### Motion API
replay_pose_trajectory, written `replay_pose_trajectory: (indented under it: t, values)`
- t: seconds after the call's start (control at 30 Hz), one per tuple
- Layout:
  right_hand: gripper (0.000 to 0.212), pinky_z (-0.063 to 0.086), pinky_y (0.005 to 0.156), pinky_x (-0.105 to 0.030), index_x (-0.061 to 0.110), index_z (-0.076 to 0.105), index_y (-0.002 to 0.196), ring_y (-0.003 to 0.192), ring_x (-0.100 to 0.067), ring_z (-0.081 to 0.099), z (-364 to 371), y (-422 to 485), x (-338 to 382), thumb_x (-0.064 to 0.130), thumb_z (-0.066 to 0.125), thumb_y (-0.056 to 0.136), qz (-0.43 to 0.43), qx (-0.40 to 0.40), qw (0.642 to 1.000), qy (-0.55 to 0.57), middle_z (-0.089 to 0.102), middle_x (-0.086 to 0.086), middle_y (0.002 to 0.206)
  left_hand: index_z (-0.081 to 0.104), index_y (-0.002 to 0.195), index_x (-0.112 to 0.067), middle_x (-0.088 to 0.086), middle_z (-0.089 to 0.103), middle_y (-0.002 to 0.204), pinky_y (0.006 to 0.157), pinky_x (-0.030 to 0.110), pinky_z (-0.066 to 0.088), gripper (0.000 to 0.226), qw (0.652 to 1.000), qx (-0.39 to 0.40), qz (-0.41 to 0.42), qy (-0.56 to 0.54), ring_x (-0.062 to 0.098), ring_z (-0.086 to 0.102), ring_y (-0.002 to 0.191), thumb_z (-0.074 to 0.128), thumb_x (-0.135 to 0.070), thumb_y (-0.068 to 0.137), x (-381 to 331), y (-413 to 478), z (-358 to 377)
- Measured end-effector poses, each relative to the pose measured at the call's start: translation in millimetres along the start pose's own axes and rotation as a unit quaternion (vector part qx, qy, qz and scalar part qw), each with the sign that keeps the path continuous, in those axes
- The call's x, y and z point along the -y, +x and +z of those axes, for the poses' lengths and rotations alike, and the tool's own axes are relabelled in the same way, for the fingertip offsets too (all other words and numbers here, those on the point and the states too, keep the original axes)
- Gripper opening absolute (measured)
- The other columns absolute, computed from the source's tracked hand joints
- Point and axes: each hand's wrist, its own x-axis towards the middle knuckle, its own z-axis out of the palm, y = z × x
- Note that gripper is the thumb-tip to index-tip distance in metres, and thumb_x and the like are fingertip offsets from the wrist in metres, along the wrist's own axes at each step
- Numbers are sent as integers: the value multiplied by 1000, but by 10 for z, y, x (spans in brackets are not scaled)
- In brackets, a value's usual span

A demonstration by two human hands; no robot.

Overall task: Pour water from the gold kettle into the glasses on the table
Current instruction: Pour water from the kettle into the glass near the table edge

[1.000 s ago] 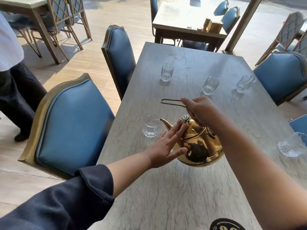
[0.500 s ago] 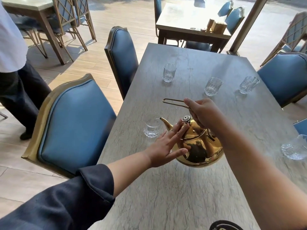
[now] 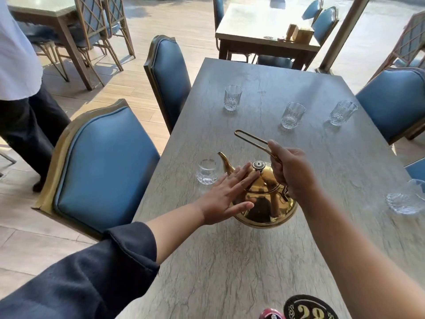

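The kettle (image 3: 264, 199) sits in the middle of the table (image 3: 230, 261), or is held just off it; I cannot tell which. The left hand (image 3: 226, 199) comes in from 8 o'clock and lies flat and open against the kettle's left shoulder, fingers (image 3: 243, 174) spread up toward the lid knob (image 3: 258, 164). That looks meant to keep the lid on and steady the body during a tilt. The right hand (image 3: 292, 171) is closed on the wire handle (image 3: 251, 139) from 2 o'clock, above and behind the lid, so it can carry the weight and set the angle. The spout (image 3: 224, 162) points to 10 o'clock, its tip just beside the rim of the near glass (image 3: 207, 168), which seems to hold some water. No stream is visible. Another glass (image 3: 407, 199) stands at 3 o'clock near the table edge. Three more glasses (image 3: 232, 97) (image 3: 292, 115) (image 3: 342, 112) wait well apart at 12 to 1 o'clock, apparently empty
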Motion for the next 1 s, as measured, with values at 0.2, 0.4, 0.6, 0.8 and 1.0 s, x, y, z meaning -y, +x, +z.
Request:
replay_pose_trajectory:
  t: [0.2, 0.4, 0.6, 0.8, 1.0]
  values:
    - [56, 22, 33, -14, 23, 41, 41, 28, -6, 25, -44, -135, -100, 28, 49, 96, -18, -13, 997, 70, 33, 10, 34, -5, 146, -46, -23, -17, 154, 114, 34, -8, 66, 1000, -20, -12, 0, 3, -14, 143, 30, -60, 91, -37, -100, 21]
    - [48, 22, 33, -14, 21, 41, 43, 29, -6, 25, 42, -290, -46, 38, 54, 86, -10, -35, 995, 92, 33, 10, 35, -4, 145, -48, -23, -13, 155, 114, 32, -8, 64, 999, -46, -24, -2, 0, -13, 142, 27, -62, 91, -167, -260, 1]
    - [51, 19, 31, -14, 18, 39, 46, 28, -6, 23, 271, -484, 92, 33, 50, 94, 7, -68, 990, 121, 32, 10, 33, -4, 140, -55, -23, -7, 154, 115, 34, -2, 60, 998, -48, -16, -33, 3, -9, 144, 31, -58, 91, -241, -461, -183]
    - [53, 20, 32, -15, 19, 39, 44, 28, -6, 23, 714, -732, 188, 33, 49, 94, 2, -111, 988, 109, 32, 10, 33, -3, 140, -56, -26, -7, 153, 117, 37, 3, 60, 998, -36, 24, -48, 0, -9, 142, 33, -57, 92, -51, -769, -374]
    - [50, 20, 33, -15, 21, 38, 43, 29, -8, 23, 1391, -996, 239, 33, 52, 89, -35, -196, 973, 119, 31, 9, 35, 1, 142, -50, -23, -6, 153, 113, 32, 2, 59, 997, 12, 64, -46, 6, -2, 142, 35, -51, 95, 193, -1209, -738]
